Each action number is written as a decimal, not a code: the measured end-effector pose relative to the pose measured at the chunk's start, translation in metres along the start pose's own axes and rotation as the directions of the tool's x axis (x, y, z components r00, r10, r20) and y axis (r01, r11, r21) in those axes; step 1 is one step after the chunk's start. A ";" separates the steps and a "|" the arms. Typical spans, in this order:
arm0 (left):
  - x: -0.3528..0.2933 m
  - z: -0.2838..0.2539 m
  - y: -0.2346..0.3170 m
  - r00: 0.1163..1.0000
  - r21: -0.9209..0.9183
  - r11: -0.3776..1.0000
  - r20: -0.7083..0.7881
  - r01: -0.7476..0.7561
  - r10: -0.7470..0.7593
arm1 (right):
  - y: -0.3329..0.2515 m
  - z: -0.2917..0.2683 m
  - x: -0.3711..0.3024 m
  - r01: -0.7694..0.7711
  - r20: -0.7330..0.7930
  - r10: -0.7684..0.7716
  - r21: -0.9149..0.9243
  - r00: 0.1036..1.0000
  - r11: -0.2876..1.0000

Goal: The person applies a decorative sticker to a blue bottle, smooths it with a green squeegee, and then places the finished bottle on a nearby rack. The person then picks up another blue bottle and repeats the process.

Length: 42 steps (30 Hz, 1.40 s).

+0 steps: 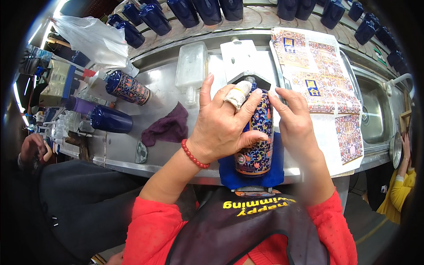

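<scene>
Steel counter (128, 145), cluttered. Left hand (221, 128) and right hand (293, 121) both in a closed grip on the patterned bottle (258, 137), lying on a blue pad (274, 174) at the counter's near edge. Purple cloth (168, 126) left of the hands, decal sheets (324, 84) right, sink (375, 112) further right, dark bottles (185, 11) beyond.

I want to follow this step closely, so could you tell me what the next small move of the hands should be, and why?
Probably smoothing the patterned wrap down along the bottle toward its base. The left hand lies across the bottle on the blue pad, a bandaged finger near its neck, and the right hand presses its right side, so the wrap seems only partly pressed down.
</scene>
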<state>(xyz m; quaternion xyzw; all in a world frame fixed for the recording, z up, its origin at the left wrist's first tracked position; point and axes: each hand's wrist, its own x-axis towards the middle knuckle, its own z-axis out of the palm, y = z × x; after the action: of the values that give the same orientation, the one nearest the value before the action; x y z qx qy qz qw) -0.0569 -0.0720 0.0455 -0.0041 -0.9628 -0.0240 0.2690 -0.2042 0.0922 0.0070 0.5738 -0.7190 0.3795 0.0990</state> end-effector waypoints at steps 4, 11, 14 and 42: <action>0.007 -0.004 0.001 1.000 0.014 1.000 0.018 -0.025 0.025 | 0.002 -0.003 -0.003 -0.028 -0.008 0.028 0.009 1.000 1.000; 0.008 -0.007 0.014 0.996 -0.031 0.999 0.083 -0.025 0.028 | 0.002 -0.001 -0.022 -0.097 0.003 0.098 0.102 0.995 0.990; -0.010 -0.013 0.026 0.991 -0.138 0.984 0.090 0.109 -0.098 | -0.004 -0.009 -0.040 -0.096 0.062 0.084 0.215 0.995 0.972; -0.020 0.011 0.008 0.991 -0.141 0.982 -0.020 0.128 -0.132 | -0.041 0.010 -0.079 0.141 -0.016 -0.140 0.111 0.990 0.984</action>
<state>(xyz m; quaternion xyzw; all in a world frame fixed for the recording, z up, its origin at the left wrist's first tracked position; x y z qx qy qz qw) -0.0449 -0.0636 0.0262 0.0405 -0.9529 -0.1091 0.2799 -0.1390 0.1426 -0.0284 0.6262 -0.6540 0.4135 0.0962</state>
